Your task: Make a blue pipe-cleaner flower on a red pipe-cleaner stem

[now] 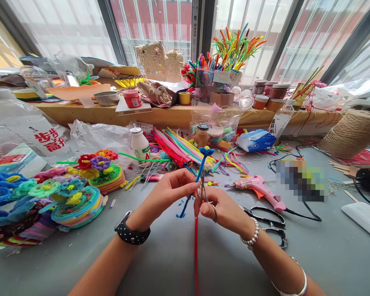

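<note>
Near the middle of the view, my left hand (180,186) pinches a blue pipe cleaner (200,165) between thumb and fingers. Its top end is bent into a small blue flower shape (206,151), and its lower end points down toward the table. My right hand (217,205) is closed on small metal scissors (202,190), whose blades point up beside the blue stem. A red pipe cleaner (196,250) hangs below my right hand's fingers toward the bottom edge. Small blue bits lie on the table behind the hands.
Colorful flower pieces (77,205) sit at the left. Loose pipe cleaners (175,148) lie behind my hands. A pink glue gun (262,189) and black-handled scissors (269,222) rest at the right. Farther back are bottles, jars and a twine spool (353,131).
</note>
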Demonstrator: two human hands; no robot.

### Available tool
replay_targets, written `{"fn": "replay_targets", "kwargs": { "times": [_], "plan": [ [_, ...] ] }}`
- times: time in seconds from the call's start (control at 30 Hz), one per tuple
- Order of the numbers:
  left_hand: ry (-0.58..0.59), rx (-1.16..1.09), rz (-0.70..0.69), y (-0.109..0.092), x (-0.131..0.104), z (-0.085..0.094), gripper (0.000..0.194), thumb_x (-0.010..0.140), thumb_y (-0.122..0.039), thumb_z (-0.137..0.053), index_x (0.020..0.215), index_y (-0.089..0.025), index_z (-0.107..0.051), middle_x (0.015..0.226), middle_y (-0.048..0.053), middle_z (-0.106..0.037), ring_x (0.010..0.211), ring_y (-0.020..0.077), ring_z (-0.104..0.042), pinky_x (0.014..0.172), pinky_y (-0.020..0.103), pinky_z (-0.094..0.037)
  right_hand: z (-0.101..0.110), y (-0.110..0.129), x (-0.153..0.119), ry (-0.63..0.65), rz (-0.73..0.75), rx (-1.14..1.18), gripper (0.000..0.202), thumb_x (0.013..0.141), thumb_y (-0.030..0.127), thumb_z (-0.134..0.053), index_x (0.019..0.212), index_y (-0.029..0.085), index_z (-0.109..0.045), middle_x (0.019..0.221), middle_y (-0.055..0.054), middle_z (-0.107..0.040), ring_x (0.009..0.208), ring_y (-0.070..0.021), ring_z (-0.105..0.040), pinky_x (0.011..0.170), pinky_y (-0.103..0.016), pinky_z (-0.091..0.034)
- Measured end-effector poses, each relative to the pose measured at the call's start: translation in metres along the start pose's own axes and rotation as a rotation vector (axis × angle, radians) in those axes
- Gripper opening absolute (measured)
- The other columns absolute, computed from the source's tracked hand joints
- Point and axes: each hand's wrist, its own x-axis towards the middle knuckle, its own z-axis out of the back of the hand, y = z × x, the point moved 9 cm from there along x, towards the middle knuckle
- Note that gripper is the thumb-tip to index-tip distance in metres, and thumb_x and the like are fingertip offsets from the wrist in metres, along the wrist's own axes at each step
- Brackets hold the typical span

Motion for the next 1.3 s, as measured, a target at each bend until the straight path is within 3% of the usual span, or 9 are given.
{"fn": "replay_targets", "kwargs": {
  "times": [0.23,0.43,0.63,0.97,1.3],
  "plan": [
    [0.059,0.023,0.024,0.002,-0.001,-0.007,0.015,0.067,-0.026,-0.058,0.063,-0.015,-0.048,0.057,-0.004,-0.050,0.055,0.0076,-0.047,0.050,0.019,-0.035,0.001,-0.001,-0.001,0.003,0.022,0.015,0.071,0.062,0.075,-0.020,0.057,0.014,-0.055,0.063,-0.002,-0.048,0.061,-0.0126,-0.043,0.056,-0.024,-0.034],
    [0.033,0.040,0.018,0.001,-0.001,-0.005,0.018,0.067,-0.025,-0.059,0.060,-0.015,-0.046,0.058,-0.004,-0.043,0.054,0.0062,-0.041,0.050,0.019,-0.032,0.009,-0.003,-0.002,-0.104,0.015,0.092,0.064,0.063,0.071,-0.032,0.047,0.013,-0.053,0.054,-0.001,-0.045,0.056,-0.0113,-0.042,0.055,-0.024,-0.034],
    [0.013,0.038,0.004,-0.001,0.000,-0.002,0.018,0.068,-0.026,-0.058,0.061,-0.015,-0.045,0.059,-0.004,-0.046,0.056,0.0072,-0.042,0.051,0.019,-0.033,0.012,-0.007,-0.002,-0.202,-0.017,0.124,0.058,0.064,0.065,-0.041,0.038,0.014,-0.051,0.045,0.001,-0.044,0.050,-0.0099,-0.042,0.054,-0.023,-0.034],
    [0.049,-0.004,0.007,0.001,-0.001,-0.006,0.016,0.069,-0.023,-0.058,0.061,-0.015,-0.046,0.060,-0.004,-0.046,0.056,0.0065,-0.042,0.053,0.019,-0.034,-0.002,-0.003,-0.002,-0.077,0.043,0.227,0.063,0.068,0.067,-0.032,0.046,0.013,-0.055,0.048,0.001,-0.046,0.049,-0.0090,-0.042,0.052,-0.021,-0.034],
    [0.048,0.026,0.013,0.000,-0.001,-0.006,0.015,0.069,-0.025,-0.056,0.062,-0.015,-0.048,0.057,-0.004,-0.046,0.054,0.0072,-0.043,0.052,0.020,-0.035,0.004,-0.011,-0.002,-0.155,-0.065,0.146,0.060,0.066,0.065,-0.040,0.034,0.014,-0.046,0.038,0.002,-0.041,0.044,-0.0080,-0.038,0.051,-0.022,-0.033]
  ]
}}
